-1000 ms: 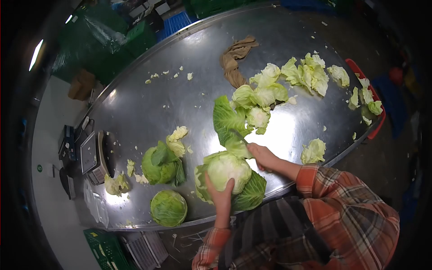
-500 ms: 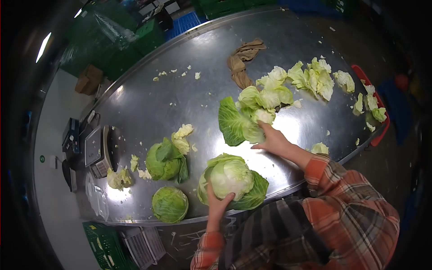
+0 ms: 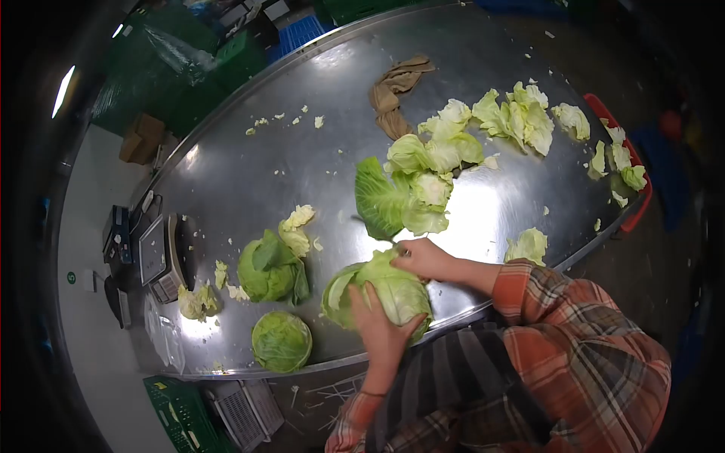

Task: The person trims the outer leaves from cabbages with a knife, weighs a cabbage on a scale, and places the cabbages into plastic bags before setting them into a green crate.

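Observation:
A pale green cabbage (image 3: 400, 298) lies on its side near the table's front edge, its outer leaves loose at the left. My left hand (image 3: 381, 325) grips it from the near side, fingers and thumb spread over it. At its far edge my right hand (image 3: 427, 259) is closed, fingers curled against a leaf; the fingertips are partly hidden. Just beyond lie pulled-off leaves (image 3: 385, 200) in a heap. To the left are two more cabbages, one with a loose outer leaf (image 3: 264, 272) and a round, tight one (image 3: 282, 341).
A brown cloth (image 3: 396, 90) lies across the steel table (image 3: 302, 166). More leaves (image 3: 521, 121) are heaped at the right, beside a red container (image 3: 638, 200). A scale (image 3: 162, 257) stands at the left end. Green crates (image 3: 181, 415) sit below the front edge.
My right hand has left the heap of leaves and come to the cabbage, closing at its far edge. The cabbage has been turned under my left hand, which has shifted over it.

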{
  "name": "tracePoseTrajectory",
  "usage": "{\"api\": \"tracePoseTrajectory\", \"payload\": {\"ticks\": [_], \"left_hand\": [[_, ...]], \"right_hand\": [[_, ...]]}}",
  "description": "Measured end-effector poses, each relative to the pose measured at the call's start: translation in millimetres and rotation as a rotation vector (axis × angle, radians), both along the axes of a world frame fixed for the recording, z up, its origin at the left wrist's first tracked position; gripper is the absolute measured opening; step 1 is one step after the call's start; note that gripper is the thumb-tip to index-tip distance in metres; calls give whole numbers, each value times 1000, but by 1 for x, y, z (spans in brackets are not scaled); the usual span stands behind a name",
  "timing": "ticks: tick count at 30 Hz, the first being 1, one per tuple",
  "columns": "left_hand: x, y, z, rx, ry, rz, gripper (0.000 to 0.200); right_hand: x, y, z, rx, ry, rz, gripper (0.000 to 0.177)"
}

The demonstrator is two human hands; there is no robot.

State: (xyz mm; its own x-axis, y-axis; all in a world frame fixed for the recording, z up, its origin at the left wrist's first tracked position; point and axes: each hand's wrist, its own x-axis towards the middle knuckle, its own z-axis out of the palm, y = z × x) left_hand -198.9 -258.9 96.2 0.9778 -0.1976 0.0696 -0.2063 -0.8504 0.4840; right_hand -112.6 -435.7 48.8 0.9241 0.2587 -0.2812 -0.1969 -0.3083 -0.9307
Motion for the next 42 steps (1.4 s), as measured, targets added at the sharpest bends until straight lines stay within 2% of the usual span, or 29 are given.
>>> {"api": "tracePoseTrajectory", "payload": {"ticks": [1,2,5,6,8,10,13,17,18,21,22,23,24,25,26,27,29,30,31,33,34,36,37,38,41,42], "left_hand": [[-1,-5,-1,154,-81,-27,112],[2,3,-2,115,-17,-77,105],[16,39,4,-104,378,-18,99],[20,43,13,19,343,-67,103],[15,1,34,291,213,-198,107],[10,-18,30,507,110,-302,112],[28,10,32,480,213,-222,109],[46,71,4,67,205,-184,101],[46,73,2,46,149,-182,87],[50,82,-14,-209,266,76,72],[47,83,-17,-298,316,231,61],[45,81,-22,-554,367,311,61],[42,76,-27,-811,415,389,61],[42,68,-32,-1072,462,463,61],[41,58,-33,-1068,503,524,61],[39,49,-34,-912,474,470,61],[40,27,-21,-606,400,358,61],[42,17,0,-343,439,332,67],[43,14,1,-250,280,235,72],[48,8,3,-60,-45,38,81],[51,-1,7,-204,-6,28,90],[48,4,-12,-104,-15,-40,92],[49,5,-17,-51,-20,-77,93],[52,9,-19,-40,-13,-110,93],[57,18,-16,-9,3,-163,90],[58,21,-13,5,-3,-151,88]], "right_hand": [[6,-5,2,78,230,-72,32],[9,-13,-6,159,298,-154,31],[5,-25,-21,186,411,-154,31],[-3,-17,-28,268,393,-190,31],[-5,-4,-20,304,324,-256,31],[-2,0,-12,373,276,-335,28],[3,-17,-27,384,337,-399,24],[0,-21,-22,375,251,-441,24],[3,-23,-16,394,224,-472,25],[29,-58,-17,431,149,-667,31],[33,-73,14,255,73,-601,37],[33,-84,44,78,-3,-531,44],[31,-83,36,-151,-171,-454,66],[21,-70,27,-268,-279,-305,81],[10,-52,34,-209,-215,-141,87],[-1,-34,40,-149,-145,21,93],[-1,-7,37,-252,-211,77,84],[8,-5,29,-260,-197,121,76],[19,-6,27,-265,-183,166,69],[34,-15,54,-141,102,233,59],[36,-17,63,-78,247,265,54],[33,-6,8,-93,-178,186,48],[33,0,8,-94,-392,142,45],[30,-2,22,31,-96,77,38],[46,-7,-8,32,103,-166,38],[46,-17,-8,-9,241,-136,46]]}}
